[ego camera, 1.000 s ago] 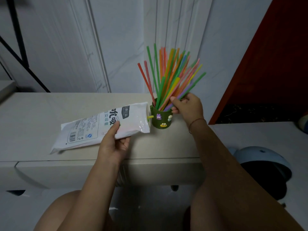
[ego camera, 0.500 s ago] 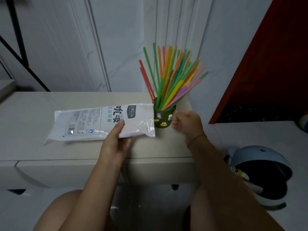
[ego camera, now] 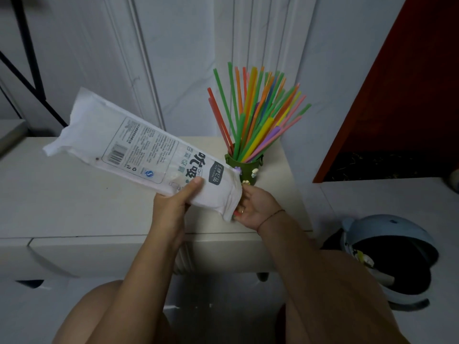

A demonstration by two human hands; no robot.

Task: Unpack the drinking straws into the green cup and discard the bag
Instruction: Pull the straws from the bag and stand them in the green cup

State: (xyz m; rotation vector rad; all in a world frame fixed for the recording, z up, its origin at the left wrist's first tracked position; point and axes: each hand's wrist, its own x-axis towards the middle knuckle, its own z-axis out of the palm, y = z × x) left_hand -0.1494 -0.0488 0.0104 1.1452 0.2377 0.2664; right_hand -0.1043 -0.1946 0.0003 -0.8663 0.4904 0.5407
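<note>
The green cup (ego camera: 249, 170) stands on the white table (ego camera: 62, 199), near the table's right end. It has small figures stuck on its side. A thick bunch of coloured straws (ego camera: 255, 115) stands in the cup and fans out above it in green, orange, yellow, red, pink and purple.

The white bag (ego camera: 134, 147) is held up off the table, to the left of the cup and in front of it. It is tilted: its closed end is high and well to the left of the cup, and its mouth points down just in front of the cup. One corner of the bag covers part of the cup's left side. The face with the print and a barcode is turned toward the camera.

The left hand (ego camera: 173, 207) grasps the bag close to its mouth, in front of the cup and to its left, with the thumb pressed on the printed face and the fingers wrapped behind. The right hand (ego camera: 257, 209) is right in front of the cup, at the mouth of the bag. Its fingertips are partly hidden by the bag's edge, with small coloured bits showing there, so I cannot tell whether it pinches anything.

A pale blue bin (ego camera: 397, 227) with a dark liner sits on the floor, well to the right of the cup and lower down.
</note>
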